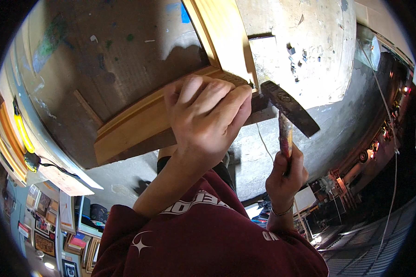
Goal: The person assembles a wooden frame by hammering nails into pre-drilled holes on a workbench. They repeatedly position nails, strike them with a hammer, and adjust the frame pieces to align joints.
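left hand [208, 117] curled, fingers pressed down, right hand [286, 173] fist-closed, raised

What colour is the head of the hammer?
The hammer head is dark, nearly black, in the head view.
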Tool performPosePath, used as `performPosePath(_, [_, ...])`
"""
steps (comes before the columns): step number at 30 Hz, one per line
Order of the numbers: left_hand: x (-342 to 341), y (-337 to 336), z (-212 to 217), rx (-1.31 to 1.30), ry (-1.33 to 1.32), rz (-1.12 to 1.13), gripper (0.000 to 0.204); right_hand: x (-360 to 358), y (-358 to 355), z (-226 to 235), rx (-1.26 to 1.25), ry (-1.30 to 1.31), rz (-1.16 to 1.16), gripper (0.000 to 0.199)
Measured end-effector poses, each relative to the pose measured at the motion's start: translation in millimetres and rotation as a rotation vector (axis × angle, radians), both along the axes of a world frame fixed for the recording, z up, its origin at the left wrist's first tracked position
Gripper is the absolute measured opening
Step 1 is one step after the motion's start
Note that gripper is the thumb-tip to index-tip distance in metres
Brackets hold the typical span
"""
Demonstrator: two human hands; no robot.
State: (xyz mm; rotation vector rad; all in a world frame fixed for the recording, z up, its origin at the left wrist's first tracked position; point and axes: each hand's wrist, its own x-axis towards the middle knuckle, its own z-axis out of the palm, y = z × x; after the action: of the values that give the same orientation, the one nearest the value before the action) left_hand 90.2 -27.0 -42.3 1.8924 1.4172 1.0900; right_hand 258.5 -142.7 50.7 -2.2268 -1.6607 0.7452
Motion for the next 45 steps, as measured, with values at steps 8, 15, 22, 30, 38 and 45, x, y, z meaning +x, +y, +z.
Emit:
performPosePath(8, [1.1, 0.0, 0.1, -0.012, -0.022, -0.013, 0.02, 2.6, -5.1, 3.7, -0.039, 0.017, -0.035, 0.028])
performPosePath(15, [0.3, 1.0, 1.7, -0.004, 0.0, -0.013, 0.022, 0.2, 3.2, 3.3, -0.021, 0.001, 0.0, 0.028])
performPosePath(22, [1.0, 0.6, -0.3, 0.002, -0.009, -0.008, 0.021, -0.7, 7.2, -0.4, -0.028, -0.037, 0.044, 0.026])
performPosePath(30, [0.9, 2.0, 1.3, -0.005, -0.006, 0.002, 0.018, 2.8, -5.1, 3.3, 0.124, -0.155, 0.041, 0.033])
performPosePath(38, [1.6, 0.9, 1.9, 0.011, 0.007, 0.016, 0.019, 6.3, -8.4, 4.1, 0.173, -0.131, 0.011, 0.043])
performPosePath(45, [0.5, 0.8, 0.3, 0.014, 0.0, 0.018, 0.019, 4.8, 3.0, 13.5, -0.048, -0.138, 0.031, 0.029])
